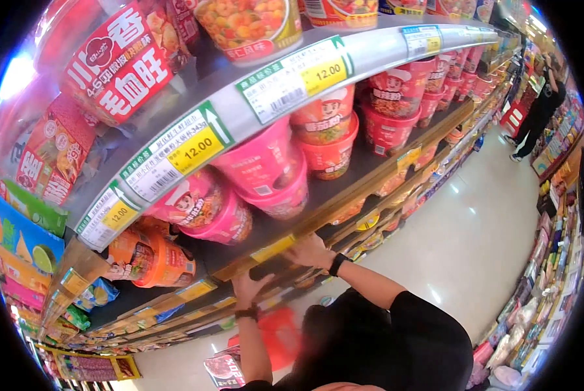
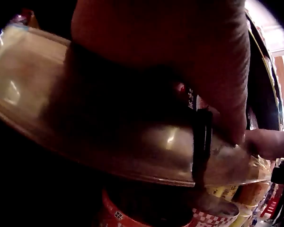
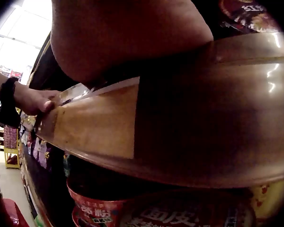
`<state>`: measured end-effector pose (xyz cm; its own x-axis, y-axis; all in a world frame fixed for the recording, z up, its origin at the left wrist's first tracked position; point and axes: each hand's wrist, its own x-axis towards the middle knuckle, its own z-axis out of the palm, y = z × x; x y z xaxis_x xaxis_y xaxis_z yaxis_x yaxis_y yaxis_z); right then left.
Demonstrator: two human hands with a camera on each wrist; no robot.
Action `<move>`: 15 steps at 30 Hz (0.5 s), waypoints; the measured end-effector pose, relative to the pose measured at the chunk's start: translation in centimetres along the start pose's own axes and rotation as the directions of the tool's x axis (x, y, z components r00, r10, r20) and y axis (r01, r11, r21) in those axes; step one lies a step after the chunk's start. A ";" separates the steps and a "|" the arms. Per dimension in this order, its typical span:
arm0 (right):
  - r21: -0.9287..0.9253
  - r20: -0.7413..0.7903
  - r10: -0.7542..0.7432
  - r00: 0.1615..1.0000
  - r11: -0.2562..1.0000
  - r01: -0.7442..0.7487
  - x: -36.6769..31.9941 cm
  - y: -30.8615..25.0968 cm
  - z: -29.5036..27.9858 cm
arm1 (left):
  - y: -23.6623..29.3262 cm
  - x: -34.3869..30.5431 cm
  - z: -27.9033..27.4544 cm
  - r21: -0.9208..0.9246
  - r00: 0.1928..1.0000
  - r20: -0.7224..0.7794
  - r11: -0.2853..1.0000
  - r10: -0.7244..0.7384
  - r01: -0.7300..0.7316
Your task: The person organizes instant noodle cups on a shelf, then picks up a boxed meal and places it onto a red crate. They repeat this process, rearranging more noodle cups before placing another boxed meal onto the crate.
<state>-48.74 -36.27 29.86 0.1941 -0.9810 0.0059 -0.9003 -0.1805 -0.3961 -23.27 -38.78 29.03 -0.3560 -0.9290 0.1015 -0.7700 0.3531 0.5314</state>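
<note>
At the front edge of a shelf [image 1: 239, 266] in the head view, the left hand [image 1: 249, 289] touches the rail with its thumb spread out. To its right the right hand [image 1: 310, 252] reaches over the same edge, fingers partly hidden. In the left wrist view the left hand [image 2: 165, 38] looms dark above the label rail [image 2: 19, 71], with the right hand [image 2: 272, 143] farther along. The right wrist view has the right hand [image 3: 128, 38] above the rail [image 3: 99, 118] and the left hand [image 3: 33, 99] on it at the left. Neither hand visibly holds a product.
Pink noodle tubs [image 1: 272, 176] and orange ones [image 1: 168, 264] stand on the shelf above the hands, behind price tags [image 1: 187, 146]. A red basket [image 1: 282, 339] is below. Another person [image 1: 539, 107] stands down the aisle, whose far side is lined with goods [image 1: 520, 313].
</note>
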 end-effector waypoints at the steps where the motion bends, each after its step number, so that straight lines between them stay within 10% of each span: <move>1: -0.024 -0.007 -0.006 1.000 1.000 0.006 0.1 0.1 0.1 | 0.1 0.1 0.0 0.012 1.000 -0.014 1.000 -0.005 0.005; 15: -0.173 -0.264 -0.134 0.955 0.981 0.090 -0.3 0.7 2.6 | -1.6 0.1 0.6 0.036 0.996 -0.066 0.998 0.053 -0.051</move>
<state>-48.42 -35.95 27.24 0.2034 -0.9318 0.3007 -0.9330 -0.2776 -0.2289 -22.41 -39.37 27.67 -0.3609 -0.9141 0.1849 -0.7694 0.4039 0.4949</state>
